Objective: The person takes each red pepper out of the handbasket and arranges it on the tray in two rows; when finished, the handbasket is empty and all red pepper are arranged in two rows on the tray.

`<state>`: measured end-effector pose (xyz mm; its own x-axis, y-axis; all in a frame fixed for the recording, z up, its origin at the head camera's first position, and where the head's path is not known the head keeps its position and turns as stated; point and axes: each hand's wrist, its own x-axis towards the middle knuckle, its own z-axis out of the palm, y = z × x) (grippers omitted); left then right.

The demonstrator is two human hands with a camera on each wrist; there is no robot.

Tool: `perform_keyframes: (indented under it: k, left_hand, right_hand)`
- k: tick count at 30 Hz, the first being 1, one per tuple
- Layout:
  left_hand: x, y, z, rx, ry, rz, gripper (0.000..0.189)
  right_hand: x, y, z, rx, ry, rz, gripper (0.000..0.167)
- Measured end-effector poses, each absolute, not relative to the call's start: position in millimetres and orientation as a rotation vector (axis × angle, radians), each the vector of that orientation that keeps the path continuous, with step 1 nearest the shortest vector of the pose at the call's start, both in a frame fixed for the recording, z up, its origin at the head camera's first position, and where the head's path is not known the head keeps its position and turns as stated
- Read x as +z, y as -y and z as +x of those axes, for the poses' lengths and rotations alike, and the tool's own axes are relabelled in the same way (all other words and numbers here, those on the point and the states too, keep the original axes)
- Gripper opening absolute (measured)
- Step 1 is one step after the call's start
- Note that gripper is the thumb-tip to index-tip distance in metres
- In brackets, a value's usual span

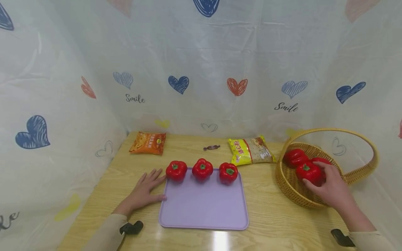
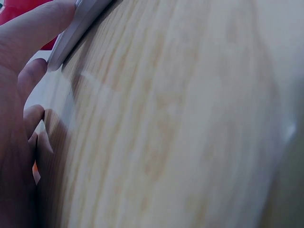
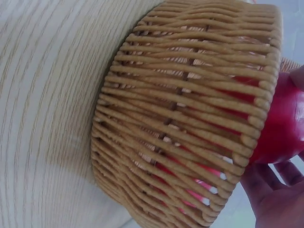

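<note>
Right hand [image 1: 333, 184] pinches a red bell pepper [image 1: 309, 172] between thumb and fingers, at the mouth of a wicker basket [image 1: 285, 184]; whether the pepper touches those beside it is hard to tell. Two more in there: one bell pepper [image 1: 294, 157] behind it to the left, another [image 1: 321, 160] partly hidden by the hand. Left hand [image 1: 145, 191] spread on the desk [image 1: 267, 216], thumb touching the left rim of a lilac tray [image 1: 205, 205]. Along the tray's far edge, a spaced row: left pepper [image 1: 176, 170] at the corner, middle pepper [image 1: 202, 169], right pepper [image 1: 228, 173]. Beyond, left to right: orange snack bag [image 1: 147, 143], small wrapped candy [image 1: 211, 147], yellow-ended food packet [image 1: 252, 150] lying near the basket. Heart-printed sheeting [image 1: 204, 45] behind, lettered "Smile".
</note>
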<state>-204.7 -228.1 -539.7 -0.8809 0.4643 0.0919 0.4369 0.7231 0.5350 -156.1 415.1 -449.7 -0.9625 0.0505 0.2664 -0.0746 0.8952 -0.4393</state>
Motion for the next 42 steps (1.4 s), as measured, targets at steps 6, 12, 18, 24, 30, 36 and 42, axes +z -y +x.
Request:
perform_keyframes:
  k: [6, 12, 18, 24, 30, 36, 42]
  left_hand:
    - [-539.5, 228.4, -204.2, 0.882, -2.872, 0.754, 0.082]
    - [-539.7, 228.8, -204.6, 0.885, -2.882, 0.756, 0.083]
    - [-541.1, 228.8, -204.8, 0.891, -2.893, 0.777, 0.082]
    - [-540.5, 228.3, -205.1, 0.882, -2.887, 0.770, 0.082]
    - [-539.1, 227.7, -204.4, 0.877, -2.875, 0.755, 0.082]
    - [-538.9, 227.3, -205.0, 0.869, -2.870, 0.746, 0.083]
    - [-538.5, 227.3, -204.9, 0.876, -2.868, 0.746, 0.083]
  right_hand:
    - [-445.3, -408.9, -153.2, 0.666, 2.782, 0.017, 0.078]
    - [-441.0, -403.1, -150.5, 0.681, 2.767, 0.006, 0.079]
    - [-437.7, -397.6, -147.1, 0.748, 2.728, 0.037, 0.080]
    - [-434.5, -390.9, -145.8, 0.767, 2.683, 0.102, 0.079]
    - [-430.0, -385.1, -144.5, 0.771, 2.677, 0.129, 0.076]
    - [-426.9, -376.3, -141.4, 0.808, 2.695, 0.118, 0.076]
    - [-425.2, -367.4, -140.1, 0.827, 2.701, 0.143, 0.076]
